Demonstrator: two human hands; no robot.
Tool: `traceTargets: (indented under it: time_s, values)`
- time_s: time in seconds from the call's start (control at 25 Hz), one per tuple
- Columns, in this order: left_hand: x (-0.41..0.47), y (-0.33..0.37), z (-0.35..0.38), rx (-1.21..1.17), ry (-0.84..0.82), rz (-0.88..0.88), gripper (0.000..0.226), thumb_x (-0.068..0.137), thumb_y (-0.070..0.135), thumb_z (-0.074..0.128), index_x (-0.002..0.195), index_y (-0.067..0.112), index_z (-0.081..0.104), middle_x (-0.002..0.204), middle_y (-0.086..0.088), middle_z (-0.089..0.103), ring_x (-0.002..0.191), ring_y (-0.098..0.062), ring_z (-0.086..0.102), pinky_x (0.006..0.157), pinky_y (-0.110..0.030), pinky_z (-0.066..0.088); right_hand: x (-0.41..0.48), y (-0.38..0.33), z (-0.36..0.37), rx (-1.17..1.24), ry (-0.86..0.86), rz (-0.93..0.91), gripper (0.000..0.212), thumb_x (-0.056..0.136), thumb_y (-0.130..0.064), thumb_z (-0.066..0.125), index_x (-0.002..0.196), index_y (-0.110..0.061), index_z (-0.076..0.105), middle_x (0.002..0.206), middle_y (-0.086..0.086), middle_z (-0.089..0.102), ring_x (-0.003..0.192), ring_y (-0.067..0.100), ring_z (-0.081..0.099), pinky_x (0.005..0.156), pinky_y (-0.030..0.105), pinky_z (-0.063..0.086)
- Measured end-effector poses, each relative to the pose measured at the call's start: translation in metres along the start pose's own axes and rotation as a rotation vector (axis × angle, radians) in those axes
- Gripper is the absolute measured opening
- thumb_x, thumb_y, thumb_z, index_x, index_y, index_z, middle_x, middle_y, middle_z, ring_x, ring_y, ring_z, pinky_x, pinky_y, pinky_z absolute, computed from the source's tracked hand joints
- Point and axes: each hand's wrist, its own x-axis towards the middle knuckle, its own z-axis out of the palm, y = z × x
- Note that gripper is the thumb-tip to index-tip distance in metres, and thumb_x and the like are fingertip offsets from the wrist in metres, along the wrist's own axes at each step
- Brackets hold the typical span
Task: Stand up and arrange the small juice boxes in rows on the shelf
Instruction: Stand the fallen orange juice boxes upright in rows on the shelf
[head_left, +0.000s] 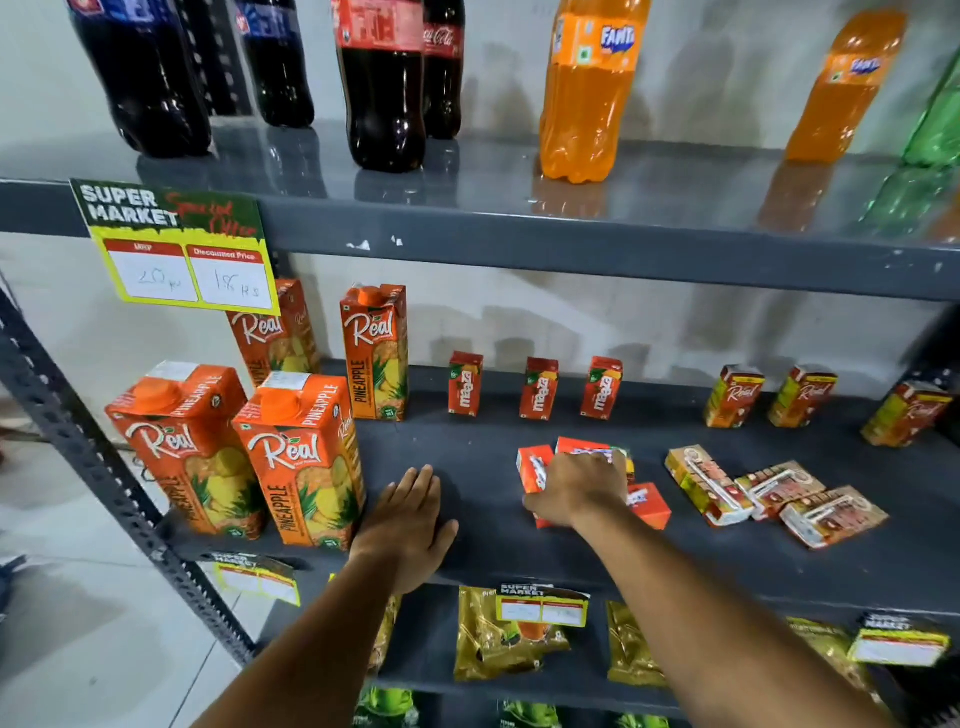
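Reaching with our right hand (576, 486), we close it over fallen red juice boxes (649, 504) mid-shelf, while our nearer left hand (408, 519) rests open, flat at the front edge.

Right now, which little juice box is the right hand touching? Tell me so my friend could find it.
Find the middle grey shelf below the soda bottles. Near its front lies a small pile of red Maaza boxes, with the right hand resting on top. It is the one tipped up by the fingers, unlike the three standing Maaza boxes behind.

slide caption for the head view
Right hand grips fallen Maaza boxes; left hand rests flat on shelf.
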Motion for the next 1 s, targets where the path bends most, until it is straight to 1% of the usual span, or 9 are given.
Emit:
traceTargets:
  time_s: [0.08,0.16,0.28,0.4,0.48,0.56,0.72,0.88,1.0]
  values:
    - [0.000,-0.002,0.001,0.002,0.022,0.008,0.085,0.081,0.059,-0.003,0.150,0.010,0.005,0.162,-0.007,-0.001,0.147,-0.021,-0.003,0.117,-0.037,0.002,0.003,-0.005,-0.009,-0.013,0.021,-0.049,0.042,0.070,-0.052,0.066,0.098,-0.020,0.063,0.106,0.006,0.069,0.102,0.029,0.062,0.087,0.039,0.039]
    - [0.000,-0.001,0.002,-0.001,0.021,0.006,0.078,0.088,0.057,0.003,0.150,0.010,0.004,0.162,-0.006,-0.001,0.147,-0.021,-0.003,0.116,-0.036,0.001,0.009,-0.009,-0.024,-0.096,0.084,-0.181,0.040,0.070,-0.046,0.069,0.099,-0.019,0.064,0.105,0.006,0.068,0.099,0.030,0.064,0.082,0.038,0.042]
    - [-0.001,-0.001,0.001,0.007,0.013,0.000,0.081,0.084,0.057,0.000,0.150,0.009,0.003,0.162,-0.006,0.000,0.147,-0.021,-0.003,0.117,-0.037,0.001,0.026,-0.016,-0.041,-0.282,0.201,-0.564,0.030,0.077,-0.029,0.067,0.104,-0.016,0.064,0.106,0.006,0.061,0.097,0.033,0.062,0.082,0.040,0.045]
    - [-0.001,0.000,0.001,0.010,0.010,-0.013,0.082,0.084,0.058,0.002,0.150,0.009,0.003,0.162,-0.006,0.000,0.147,-0.021,-0.003,0.117,-0.037,0.001,0.039,-0.026,-0.047,-0.366,0.144,-0.902,0.031,0.085,-0.021,0.048,0.112,-0.016,0.062,0.111,0.008,0.060,0.101,0.034,0.057,0.080,0.042,0.049]
    - [-0.002,0.001,-0.001,0.021,0.006,-0.015,0.081,0.085,0.058,0.003,0.150,0.009,0.004,0.162,-0.006,0.001,0.147,-0.021,-0.003,0.117,-0.037,0.001,0.043,-0.029,-0.047,-0.408,0.200,-1.040,0.030,0.088,-0.015,0.054,0.116,-0.021,0.060,0.113,0.004,0.061,0.103,0.029,0.058,0.074,0.044,0.054]
    - [-0.002,0.001,-0.001,0.032,0.010,-0.016,0.081,0.086,0.058,0.005,0.150,0.008,0.004,0.162,-0.007,0.002,0.147,-0.021,-0.002,0.117,-0.037,0.002,0.045,-0.028,-0.047,-0.401,0.213,-1.070,0.036,0.088,-0.011,0.058,0.122,-0.023,0.055,0.117,0.002,0.060,0.107,0.026,0.057,0.072,0.044,0.056]
    - [-0.002,0.001,0.000,0.051,0.005,-0.015,0.075,0.091,0.056,0.010,0.150,0.009,0.005,0.162,-0.006,0.003,0.147,-0.021,-0.001,0.117,-0.038,0.003,0.046,-0.021,-0.056,-0.453,0.203,-1.110,0.042,0.087,-0.006,0.057,0.128,-0.016,0.054,0.125,0.007,0.059,0.115,0.028,0.055,0.079,0.045,0.055]
    - [-0.003,0.001,-0.001,0.062,0.002,-0.013,0.075,0.091,0.056,0.010,0.149,0.010,0.006,0.162,-0.006,0.002,0.147,-0.021,-0.001,0.117,-0.038,0.003,0.047,-0.021,-0.067,-0.439,0.180,-1.153,0.044,0.085,-0.006,0.060,0.128,-0.016,0.056,0.125,0.008,0.063,0.115,0.029,0.056,0.084,0.045,0.054]
    - [-0.003,0.002,-0.002,0.060,-0.011,-0.018,0.077,0.088,0.057,0.006,0.150,0.010,0.004,0.162,-0.006,0.001,0.147,-0.021,-0.002,0.117,-0.037,0.002,0.044,-0.024,-0.071,-0.409,0.110,-1.016,0.047,0.082,-0.020,0.068,0.127,-0.017,0.056,0.121,0.009,0.065,0.108,0.031,0.061,0.082,0.045,0.054]
